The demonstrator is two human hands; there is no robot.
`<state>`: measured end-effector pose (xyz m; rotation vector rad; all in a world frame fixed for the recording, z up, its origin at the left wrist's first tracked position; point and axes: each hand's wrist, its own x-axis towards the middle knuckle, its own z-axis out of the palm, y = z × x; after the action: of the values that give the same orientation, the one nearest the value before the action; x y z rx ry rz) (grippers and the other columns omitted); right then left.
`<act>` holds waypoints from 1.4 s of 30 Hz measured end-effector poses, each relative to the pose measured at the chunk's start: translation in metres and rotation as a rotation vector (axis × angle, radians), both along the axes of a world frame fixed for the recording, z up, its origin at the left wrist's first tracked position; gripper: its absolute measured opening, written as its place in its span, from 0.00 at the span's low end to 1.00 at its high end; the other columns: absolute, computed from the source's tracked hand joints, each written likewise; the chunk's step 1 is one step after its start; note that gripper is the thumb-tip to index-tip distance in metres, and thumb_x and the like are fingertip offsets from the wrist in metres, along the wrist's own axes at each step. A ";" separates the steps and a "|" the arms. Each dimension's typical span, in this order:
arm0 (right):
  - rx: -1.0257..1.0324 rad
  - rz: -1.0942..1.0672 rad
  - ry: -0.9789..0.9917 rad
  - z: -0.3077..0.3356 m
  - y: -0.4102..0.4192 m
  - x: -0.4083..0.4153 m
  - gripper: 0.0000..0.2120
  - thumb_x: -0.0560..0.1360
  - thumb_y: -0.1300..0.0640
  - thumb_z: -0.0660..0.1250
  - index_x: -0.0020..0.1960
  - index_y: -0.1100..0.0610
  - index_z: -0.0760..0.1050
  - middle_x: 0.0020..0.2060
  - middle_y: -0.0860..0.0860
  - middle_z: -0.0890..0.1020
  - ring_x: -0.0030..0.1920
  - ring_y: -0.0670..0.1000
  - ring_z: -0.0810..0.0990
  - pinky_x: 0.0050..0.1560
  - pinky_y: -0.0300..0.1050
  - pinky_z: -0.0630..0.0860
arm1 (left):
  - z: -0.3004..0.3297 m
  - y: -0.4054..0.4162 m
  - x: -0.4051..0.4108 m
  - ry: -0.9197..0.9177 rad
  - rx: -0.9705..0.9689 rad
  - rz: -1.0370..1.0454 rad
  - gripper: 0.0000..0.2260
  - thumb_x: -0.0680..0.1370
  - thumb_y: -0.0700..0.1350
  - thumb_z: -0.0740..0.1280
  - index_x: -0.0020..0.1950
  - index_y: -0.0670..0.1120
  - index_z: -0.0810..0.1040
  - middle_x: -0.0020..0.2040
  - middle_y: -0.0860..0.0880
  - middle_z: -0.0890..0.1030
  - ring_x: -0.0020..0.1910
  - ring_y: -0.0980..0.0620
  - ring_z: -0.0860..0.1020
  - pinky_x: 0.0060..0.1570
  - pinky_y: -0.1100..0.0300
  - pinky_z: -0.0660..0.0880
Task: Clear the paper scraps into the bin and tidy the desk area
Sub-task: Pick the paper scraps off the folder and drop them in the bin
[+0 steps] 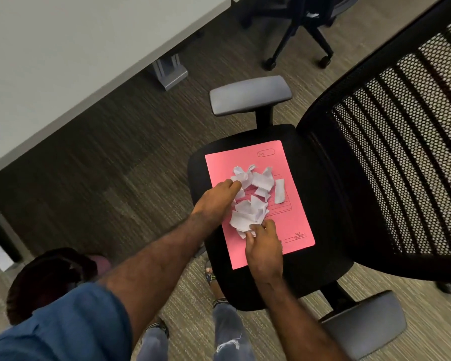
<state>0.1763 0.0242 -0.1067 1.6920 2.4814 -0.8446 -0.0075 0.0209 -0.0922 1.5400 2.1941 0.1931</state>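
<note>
Several torn white paper scraps (255, 196) lie in a loose pile on a pink file folder (297, 220), which rests flat on the black seat of an office chair (326, 194). My left hand (216, 199) lies palm down at the pile's left edge, fingertips touching the scraps. At the pile's near edge, my right hand (264, 246) has its fingers curled and pinching some scraps. One long strip (279, 191) lies apart at the right of the pile. No bin is in view.
The chair has a black mesh back (391, 142) and two grey armrests (250, 99). A white desk (63, 61) stands at the upper left, with a metal leg foot (171, 72) on the carpet. Another chair's wheeled base (300, 43) is behind.
</note>
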 end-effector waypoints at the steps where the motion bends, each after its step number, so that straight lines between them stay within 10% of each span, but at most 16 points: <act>1: 0.002 -0.012 0.011 0.002 -0.001 0.001 0.12 0.82 0.54 0.69 0.63 0.58 0.82 0.63 0.50 0.76 0.50 0.51 0.85 0.49 0.44 0.83 | 0.001 -0.002 0.000 -0.013 0.011 0.012 0.22 0.76 0.38 0.73 0.68 0.47 0.71 0.61 0.44 0.78 0.56 0.43 0.80 0.51 0.48 0.80; 21: 0.061 0.060 0.182 0.032 -0.065 -0.024 0.06 0.80 0.56 0.72 0.57 0.53 0.82 0.59 0.47 0.75 0.44 0.49 0.82 0.40 0.42 0.79 | 0.015 -0.085 -0.034 -0.203 0.113 0.311 0.11 0.77 0.39 0.67 0.58 0.48 0.73 0.54 0.47 0.77 0.50 0.41 0.80 0.46 0.46 0.78; 42: 0.027 0.632 0.251 0.019 -0.257 -0.174 0.09 0.77 0.57 0.75 0.56 0.55 0.82 0.56 0.50 0.80 0.43 0.53 0.84 0.37 0.47 0.80 | 0.001 -0.377 -0.120 -0.252 0.241 0.949 0.07 0.81 0.42 0.65 0.58 0.46 0.78 0.56 0.47 0.80 0.52 0.42 0.82 0.50 0.47 0.78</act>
<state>0.0018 -0.2328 -0.0879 0.7320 2.9195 -0.9745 -0.1278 -0.3559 -0.0908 0.4039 2.5610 0.9036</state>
